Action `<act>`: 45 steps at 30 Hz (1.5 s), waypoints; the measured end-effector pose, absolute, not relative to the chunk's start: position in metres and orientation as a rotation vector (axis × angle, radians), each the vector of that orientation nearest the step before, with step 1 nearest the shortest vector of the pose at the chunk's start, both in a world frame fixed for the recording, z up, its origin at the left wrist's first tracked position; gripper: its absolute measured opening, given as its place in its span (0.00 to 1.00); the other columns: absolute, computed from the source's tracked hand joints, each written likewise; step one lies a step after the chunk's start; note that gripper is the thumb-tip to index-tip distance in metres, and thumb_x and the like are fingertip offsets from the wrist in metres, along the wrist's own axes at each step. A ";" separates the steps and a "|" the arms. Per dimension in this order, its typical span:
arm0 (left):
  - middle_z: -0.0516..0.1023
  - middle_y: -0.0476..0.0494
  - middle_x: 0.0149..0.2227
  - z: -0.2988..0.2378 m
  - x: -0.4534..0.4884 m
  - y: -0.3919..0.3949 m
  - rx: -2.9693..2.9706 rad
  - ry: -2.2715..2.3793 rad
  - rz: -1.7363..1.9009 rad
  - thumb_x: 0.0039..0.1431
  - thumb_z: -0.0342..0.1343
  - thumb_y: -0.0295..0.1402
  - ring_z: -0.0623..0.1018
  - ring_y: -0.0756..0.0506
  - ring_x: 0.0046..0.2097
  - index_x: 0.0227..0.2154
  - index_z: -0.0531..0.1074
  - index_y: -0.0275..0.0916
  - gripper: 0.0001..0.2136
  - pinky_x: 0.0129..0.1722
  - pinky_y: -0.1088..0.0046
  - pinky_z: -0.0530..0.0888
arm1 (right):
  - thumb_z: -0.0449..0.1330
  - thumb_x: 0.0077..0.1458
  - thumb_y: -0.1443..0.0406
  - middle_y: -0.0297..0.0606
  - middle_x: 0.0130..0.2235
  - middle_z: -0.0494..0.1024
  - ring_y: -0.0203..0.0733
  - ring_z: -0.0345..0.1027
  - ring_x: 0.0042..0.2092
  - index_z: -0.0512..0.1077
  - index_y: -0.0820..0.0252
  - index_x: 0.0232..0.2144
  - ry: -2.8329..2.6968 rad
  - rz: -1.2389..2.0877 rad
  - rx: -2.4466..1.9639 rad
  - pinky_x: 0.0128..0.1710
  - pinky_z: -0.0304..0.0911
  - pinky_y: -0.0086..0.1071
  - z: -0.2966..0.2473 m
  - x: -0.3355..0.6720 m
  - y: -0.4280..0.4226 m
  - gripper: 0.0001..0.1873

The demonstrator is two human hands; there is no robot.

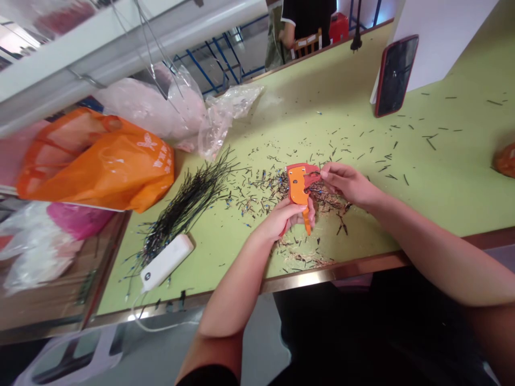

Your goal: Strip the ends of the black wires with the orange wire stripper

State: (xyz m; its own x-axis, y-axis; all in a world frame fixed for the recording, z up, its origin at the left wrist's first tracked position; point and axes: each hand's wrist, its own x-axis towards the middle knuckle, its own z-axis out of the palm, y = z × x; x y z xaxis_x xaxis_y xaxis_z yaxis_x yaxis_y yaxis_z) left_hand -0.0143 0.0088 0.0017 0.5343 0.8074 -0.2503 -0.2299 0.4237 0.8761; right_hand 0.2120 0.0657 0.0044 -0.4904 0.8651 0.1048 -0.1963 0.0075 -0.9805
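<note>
A bundle of thin black wires (191, 201) lies splayed. Right of that bundle, the left hand (286, 215) wraps the handles of a wire stripper (298, 185), orange over red, silver-riveted; farther right, the right hand (345, 183) pinches a dark wire (315, 173) at its mouth.

- At your right, a phone (397, 76) leans against a white panel (440, 40).
- At your left, an orange bag (129, 166).
- Across from you, a person in black (309, 17).
</note>
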 end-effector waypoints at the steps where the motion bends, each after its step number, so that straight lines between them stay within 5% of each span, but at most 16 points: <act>1: 0.77 0.47 0.29 0.002 -0.015 0.009 0.915 0.747 0.724 0.55 0.68 0.42 0.81 0.46 0.31 0.35 0.76 0.36 0.15 0.36 0.66 0.81 | 0.66 0.66 0.46 0.25 0.22 0.62 0.31 0.50 0.24 0.70 0.57 0.30 -1.481 1.600 -0.731 0.24 0.44 0.31 0.005 0.213 0.066 0.23; 14: 0.69 0.55 0.20 0.003 0.003 0.002 0.981 0.814 0.813 0.58 0.67 0.42 0.71 0.52 0.22 0.28 0.68 0.39 0.15 0.26 0.73 0.73 | 0.63 0.68 0.46 0.25 0.23 0.58 0.32 0.49 0.25 0.65 0.56 0.30 -1.439 1.726 -0.691 0.26 0.46 0.30 0.001 0.212 0.067 0.25; 26: 0.56 0.60 0.15 0.000 0.015 -0.004 0.706 0.704 0.856 0.54 0.65 0.41 0.56 0.55 0.15 0.22 0.62 0.41 0.17 0.17 0.77 0.64 | 0.62 0.70 0.61 0.24 0.23 0.52 0.34 0.38 0.26 0.63 0.56 0.29 -0.868 1.944 -0.577 0.27 0.46 0.27 0.004 0.182 0.052 0.17; 35: 0.62 0.56 0.20 0.031 -0.022 0.013 0.402 0.602 1.251 0.55 0.59 0.35 0.66 0.54 0.20 0.26 0.64 0.41 0.09 0.23 0.77 0.70 | 0.57 0.72 0.61 0.26 0.25 0.47 0.37 0.41 0.26 0.64 0.54 0.31 -0.829 1.671 -0.675 0.27 0.52 0.29 0.020 0.222 0.076 0.14; 45: 0.84 0.37 0.36 0.015 -0.004 -0.005 0.721 0.472 0.695 0.48 0.68 0.45 0.85 0.36 0.38 0.36 0.75 0.37 0.18 0.42 0.56 0.80 | 0.65 0.67 0.48 0.22 0.22 0.55 0.31 0.45 0.23 0.71 0.57 0.35 -1.330 1.917 -0.361 0.25 0.46 0.28 0.003 0.187 0.051 0.20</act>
